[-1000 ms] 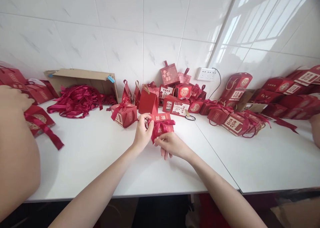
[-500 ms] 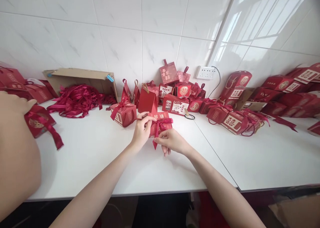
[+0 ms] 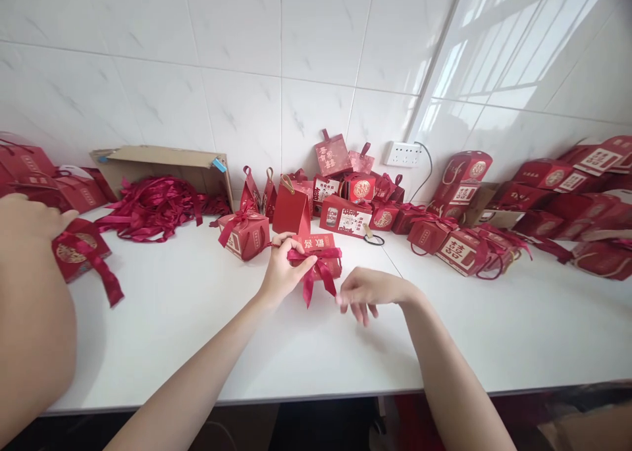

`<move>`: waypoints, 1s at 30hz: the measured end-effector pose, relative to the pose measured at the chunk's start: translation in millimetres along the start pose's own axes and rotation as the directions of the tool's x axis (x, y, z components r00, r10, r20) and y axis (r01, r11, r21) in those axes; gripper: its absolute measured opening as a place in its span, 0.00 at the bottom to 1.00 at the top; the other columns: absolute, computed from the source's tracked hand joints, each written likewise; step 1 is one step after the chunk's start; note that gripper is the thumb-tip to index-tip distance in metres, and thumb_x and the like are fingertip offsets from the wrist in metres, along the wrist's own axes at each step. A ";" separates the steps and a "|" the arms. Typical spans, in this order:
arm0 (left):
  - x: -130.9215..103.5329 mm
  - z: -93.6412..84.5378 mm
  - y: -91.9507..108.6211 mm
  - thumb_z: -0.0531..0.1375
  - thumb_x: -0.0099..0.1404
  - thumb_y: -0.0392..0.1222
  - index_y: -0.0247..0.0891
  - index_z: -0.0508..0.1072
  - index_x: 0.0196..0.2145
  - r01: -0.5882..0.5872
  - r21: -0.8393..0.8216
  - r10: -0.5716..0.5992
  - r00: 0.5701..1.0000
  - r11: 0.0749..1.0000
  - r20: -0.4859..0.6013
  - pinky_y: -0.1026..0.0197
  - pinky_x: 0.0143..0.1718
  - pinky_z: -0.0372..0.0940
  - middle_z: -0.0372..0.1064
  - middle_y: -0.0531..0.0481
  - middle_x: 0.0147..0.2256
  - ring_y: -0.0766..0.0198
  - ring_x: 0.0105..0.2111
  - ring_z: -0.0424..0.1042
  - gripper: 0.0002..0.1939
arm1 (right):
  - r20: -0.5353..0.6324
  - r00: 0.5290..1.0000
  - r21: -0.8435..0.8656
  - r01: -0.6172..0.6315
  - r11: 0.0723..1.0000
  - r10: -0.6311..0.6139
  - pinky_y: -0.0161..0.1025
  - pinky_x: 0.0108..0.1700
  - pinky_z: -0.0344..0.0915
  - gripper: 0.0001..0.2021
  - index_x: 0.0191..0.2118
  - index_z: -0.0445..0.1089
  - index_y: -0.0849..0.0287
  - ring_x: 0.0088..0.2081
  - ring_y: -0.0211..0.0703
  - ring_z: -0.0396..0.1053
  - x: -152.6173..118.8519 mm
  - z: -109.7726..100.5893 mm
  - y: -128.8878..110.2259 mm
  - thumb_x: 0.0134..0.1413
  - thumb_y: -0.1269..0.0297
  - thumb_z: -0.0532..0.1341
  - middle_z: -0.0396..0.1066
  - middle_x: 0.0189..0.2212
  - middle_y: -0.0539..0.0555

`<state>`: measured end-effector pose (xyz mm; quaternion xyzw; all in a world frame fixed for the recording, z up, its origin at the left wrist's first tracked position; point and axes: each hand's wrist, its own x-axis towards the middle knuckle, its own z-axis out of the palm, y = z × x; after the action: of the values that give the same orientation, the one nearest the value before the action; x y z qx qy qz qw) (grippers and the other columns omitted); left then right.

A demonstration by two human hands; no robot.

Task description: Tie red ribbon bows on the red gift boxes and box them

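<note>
A small red gift box (image 3: 332, 272) with gold characters lies on the white table in front of me, a dark-red ribbon (image 3: 320, 261) tied in a bow across it. My left hand (image 3: 285, 266) is closed on the box's left side, its thumb pressing on the bow's knot. To the right, my right hand (image 3: 363, 294) has its thumb and forefinger together at the tip of the ribbon's right tail, its other fingers hanging loosely. The left tail dangles free over the box's front. Just behind stands a plain red peaked box (image 3: 291, 211).
A ribboned red box (image 3: 245, 235) sits left of my left hand. Tangled ribbons (image 3: 155, 204) spill from an open cardboard box (image 3: 168, 156). Red boxes line the wall and pile up at right (image 3: 592, 207). Another person's arm (image 3: 37, 306) reaches in at left beside a ribboned box (image 3: 81, 250).
My right hand has moved right, off the box's front, to the end of the right tail. My left thumb has shifted onto the knot. Both ribbon tails now show, spread apart.
</note>
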<state>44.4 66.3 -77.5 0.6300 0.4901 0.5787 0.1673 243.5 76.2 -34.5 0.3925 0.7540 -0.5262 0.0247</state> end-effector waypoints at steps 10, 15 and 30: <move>1.7 -0.6 -1.7 0.63 0.52 0.44 0.39 0.62 0.27 0.042 0.017 -0.041 0.999 0.999 -0.029 0.55 0.52 0.57 0.57 0.47 0.42 0.58 0.49 0.61 0.12 | -0.195 0.981 0.075 0.036 0.996 -0.021 0.28 0.19 0.62 0.15 0.25 0.70 0.63 0.18 0.34 0.68 12.4 2.1 4.2 0.49 0.53 0.61 0.73 0.21 0.52; 4.0 -0.4 -1.1 0.63 0.51 0.42 0.39 0.62 0.26 0.010 0.002 -0.010 1.000 1.000 0.000 0.55 0.52 0.58 0.58 0.47 0.41 0.57 0.50 0.61 0.12 | -0.131 0.989 -0.035 -0.072 0.997 0.067 0.27 0.18 0.60 0.09 0.26 0.71 0.62 0.18 0.33 0.67 5.2 -13.5 12.9 0.47 0.61 0.62 0.70 0.19 0.50; -8.2 10.4 -5.1 0.53 0.61 0.48 0.39 0.60 0.32 0.103 -0.127 -0.118 0.986 0.987 -0.117 0.58 0.49 0.60 0.61 0.44 0.48 0.60 0.50 0.63 0.10 | -0.728 0.641 0.084 0.439 0.895 -0.246 0.28 0.13 0.56 0.22 0.23 0.57 0.58 0.14 0.31 0.60 38.2 5.3 9.2 0.44 0.43 0.61 0.63 0.15 0.46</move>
<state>52.8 65.8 -89.1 0.5534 0.4981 0.6350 0.2061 220.8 94.8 -61.1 0.4104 0.6931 -0.4242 -0.4138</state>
